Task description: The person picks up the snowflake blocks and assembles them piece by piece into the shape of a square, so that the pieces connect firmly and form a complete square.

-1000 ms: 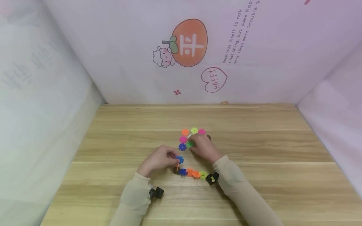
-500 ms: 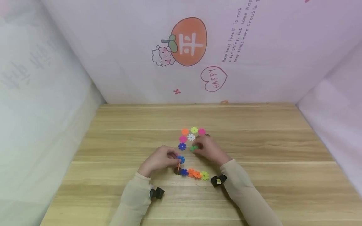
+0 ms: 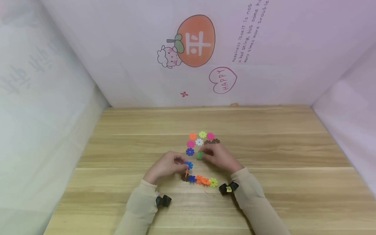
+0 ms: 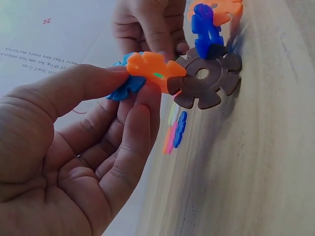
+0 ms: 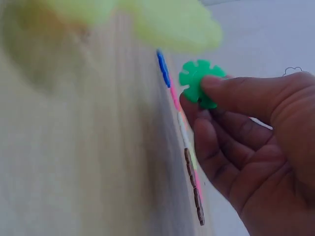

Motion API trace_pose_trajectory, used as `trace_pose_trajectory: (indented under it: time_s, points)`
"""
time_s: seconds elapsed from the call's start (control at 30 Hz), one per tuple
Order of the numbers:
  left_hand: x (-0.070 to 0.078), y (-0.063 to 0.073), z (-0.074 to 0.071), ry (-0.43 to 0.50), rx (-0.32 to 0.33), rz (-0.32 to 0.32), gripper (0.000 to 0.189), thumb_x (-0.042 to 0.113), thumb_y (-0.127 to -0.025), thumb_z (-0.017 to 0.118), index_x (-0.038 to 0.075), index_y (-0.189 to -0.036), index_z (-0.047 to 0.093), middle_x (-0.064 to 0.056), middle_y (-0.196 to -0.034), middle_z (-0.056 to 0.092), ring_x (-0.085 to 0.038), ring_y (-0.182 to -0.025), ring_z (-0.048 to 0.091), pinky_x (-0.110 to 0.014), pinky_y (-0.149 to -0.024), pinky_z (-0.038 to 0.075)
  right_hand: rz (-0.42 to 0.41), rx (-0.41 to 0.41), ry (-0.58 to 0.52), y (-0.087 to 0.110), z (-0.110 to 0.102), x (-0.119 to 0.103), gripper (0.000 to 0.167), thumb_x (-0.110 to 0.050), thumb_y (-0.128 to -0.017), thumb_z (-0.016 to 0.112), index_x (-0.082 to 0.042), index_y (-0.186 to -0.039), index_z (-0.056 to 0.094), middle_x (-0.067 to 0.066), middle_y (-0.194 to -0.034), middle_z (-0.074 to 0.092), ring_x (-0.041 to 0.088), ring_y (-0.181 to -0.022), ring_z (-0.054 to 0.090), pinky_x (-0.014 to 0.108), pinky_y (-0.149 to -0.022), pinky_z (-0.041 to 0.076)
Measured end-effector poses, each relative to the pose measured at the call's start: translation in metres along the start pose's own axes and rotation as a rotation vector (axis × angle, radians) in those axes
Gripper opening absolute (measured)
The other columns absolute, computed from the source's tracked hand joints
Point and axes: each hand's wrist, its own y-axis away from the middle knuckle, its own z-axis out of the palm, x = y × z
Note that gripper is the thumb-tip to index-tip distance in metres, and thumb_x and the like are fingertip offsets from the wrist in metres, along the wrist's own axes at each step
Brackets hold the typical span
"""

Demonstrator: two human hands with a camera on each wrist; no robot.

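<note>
The right hand [image 3: 220, 156] pinches a green disc [image 5: 192, 78] between thumb and fingers, above the worktop [image 3: 141, 129]. The left hand [image 3: 168, 165] pinches a light blue disc [image 3: 189, 165], joined through an orange disc [image 4: 140, 64] to a brown disc [image 4: 219, 81] and 4 more discs [image 3: 206, 181] in a chain. Beyond, 8 loose discs [image 3: 202, 134] lie close together.
</note>
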Motion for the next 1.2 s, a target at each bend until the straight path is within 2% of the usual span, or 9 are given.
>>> trace_pose_trajectory:
  time_s: [0.2, 0.4, 0.6, 0.83, 1.03, 1.2]
  points:
    - [0.0, -0.002, 0.002, 0.003, -0.003, 0.015, 0.009, 0.016, -0.09, 0.07, 0.011, -0.097, 0.073, 0.001, -0.087, 0.071, -0.012, -0.08, 0.064, -0.029, -0.075, 0.054, -0.065, 0.022, -0.054, 0.002, -0.004, -0.007, 0.012, -0.015, -0.089, 0.072, -0.021, -0.1, 0.073, -0.01, -0.093, 0.068, 0.007, -0.089, 0.064, 0.027, -0.084, 0.056]
    - [0.002, -0.002, 0.002, 0.021, -0.006, 0.016, 0.009, 0.015, -0.091, 0.069, 0.009, -0.097, 0.073, 0.0, -0.088, 0.072, -0.012, -0.08, 0.064, -0.028, -0.075, 0.054, -0.092, 0.025, -0.091, 0.003, -0.008, -0.016, 0.014, -0.011, -0.09, 0.07, -0.019, -0.102, 0.074, -0.007, -0.096, 0.071, 0.009, -0.093, 0.065, 0.032, -0.089, 0.056]
    - [0.001, -0.002, 0.002, 0.033, -0.007, 0.02, 0.01, 0.016, -0.092, 0.068, 0.009, -0.098, 0.074, 0.0, -0.088, 0.072, -0.012, -0.081, 0.065, -0.029, -0.077, 0.053, -0.124, 0.023, -0.115, 0.004, -0.008, -0.024, 0.015, -0.007, -0.091, 0.069, -0.02, -0.096, 0.073, -0.006, -0.095, 0.071, 0.016, -0.092, 0.068, 0.034, -0.088, 0.057]
    - [-0.002, -0.003, 0.003, 0.023, -0.006, 0.031, 0.009, 0.015, -0.093, 0.068, 0.01, -0.098, 0.074, 0.0, -0.089, 0.073, -0.011, -0.082, 0.065, -0.029, -0.078, 0.054, -0.186, 0.02, -0.101, 0.003, -0.006, -0.03, 0.017, -0.005, -0.089, 0.07, -0.021, -0.093, 0.073, -0.008, -0.095, 0.072, 0.01, -0.089, 0.066, 0.026, -0.083, 0.056]
    - [-0.003, -0.003, 0.002, 0.021, -0.008, 0.048, 0.008, 0.014, -0.093, 0.067, 0.01, -0.095, 0.073, -0.001, -0.089, 0.073, -0.011, -0.082, 0.066, -0.03, -0.079, 0.054, -0.282, 0.026, -0.093, 0.001, -0.003, -0.032, 0.02, 0.0, -0.088, 0.07, -0.019, -0.093, 0.073, -0.006, -0.098, 0.074, 0.009, -0.092, 0.067, 0.031, -0.085, 0.057]
    - [-0.004, -0.003, 0.002, 0.02, -0.012, 0.056, 0.008, 0.014, -0.094, 0.067, 0.01, -0.095, 0.073, -0.001, -0.089, 0.074, -0.011, -0.083, 0.066, -0.03, -0.08, 0.054, -0.328, 0.024, -0.069, -0.002, 0.001, -0.031, 0.02, 0.003, -0.088, 0.069, -0.016, -0.094, 0.073, -0.005, -0.097, 0.074, 0.009, -0.094, 0.068, 0.031, -0.087, 0.057]
